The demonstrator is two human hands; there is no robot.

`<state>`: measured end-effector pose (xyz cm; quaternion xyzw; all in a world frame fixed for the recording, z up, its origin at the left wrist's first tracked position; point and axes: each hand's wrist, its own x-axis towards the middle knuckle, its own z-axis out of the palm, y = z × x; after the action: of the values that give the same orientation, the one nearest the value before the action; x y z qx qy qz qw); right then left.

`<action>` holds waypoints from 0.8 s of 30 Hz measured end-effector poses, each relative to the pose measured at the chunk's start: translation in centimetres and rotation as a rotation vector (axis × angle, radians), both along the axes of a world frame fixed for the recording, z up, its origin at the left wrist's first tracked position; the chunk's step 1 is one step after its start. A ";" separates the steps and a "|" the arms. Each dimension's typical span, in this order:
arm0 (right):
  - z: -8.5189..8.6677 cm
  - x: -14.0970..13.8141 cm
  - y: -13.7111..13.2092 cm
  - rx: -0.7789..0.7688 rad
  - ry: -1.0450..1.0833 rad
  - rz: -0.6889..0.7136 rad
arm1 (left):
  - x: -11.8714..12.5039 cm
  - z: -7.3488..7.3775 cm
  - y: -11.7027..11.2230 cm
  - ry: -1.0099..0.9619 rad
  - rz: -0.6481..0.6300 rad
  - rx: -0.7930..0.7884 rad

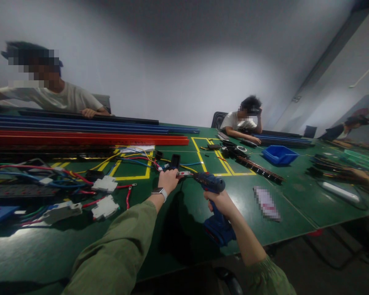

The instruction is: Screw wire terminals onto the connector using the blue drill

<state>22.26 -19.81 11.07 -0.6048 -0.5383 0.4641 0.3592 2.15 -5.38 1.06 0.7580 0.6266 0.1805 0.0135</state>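
My right hand point(222, 201) is wrapped round the grip of a blue cordless drill point(213, 205), its bit pointing left. My left hand point(168, 179), with a watch on the wrist, is closed on a small part at the drill's tip, next to a black block point(174, 160) with blue, red and yellow wires. White breaker modules point(105, 207) with red wires lie to the left on the green table point(184, 229).
Long red point(89, 140) and blue point(80, 123) rails run across the back left. A blue bin point(279, 155) sits at the right, with black parts near yellow tape squares point(221, 164). Two other people sit across the table; another person's hand shows at the far right.
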 end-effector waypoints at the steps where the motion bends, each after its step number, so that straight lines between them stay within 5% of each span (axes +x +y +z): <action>1: -0.1 0.0 0.0 0.006 0.000 0.006 | 0.0 0.0 0.0 0.002 0.000 0.006; 24: -0.1 0.0 -0.1 -0.016 0.014 -0.017 | -0.1 -0.3 0.1 -0.010 -0.027 0.020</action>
<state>22.22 -19.95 10.99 -0.6090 -0.5270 0.4694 0.3620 2.06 -5.27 0.76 0.7657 0.6143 0.1902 0.0117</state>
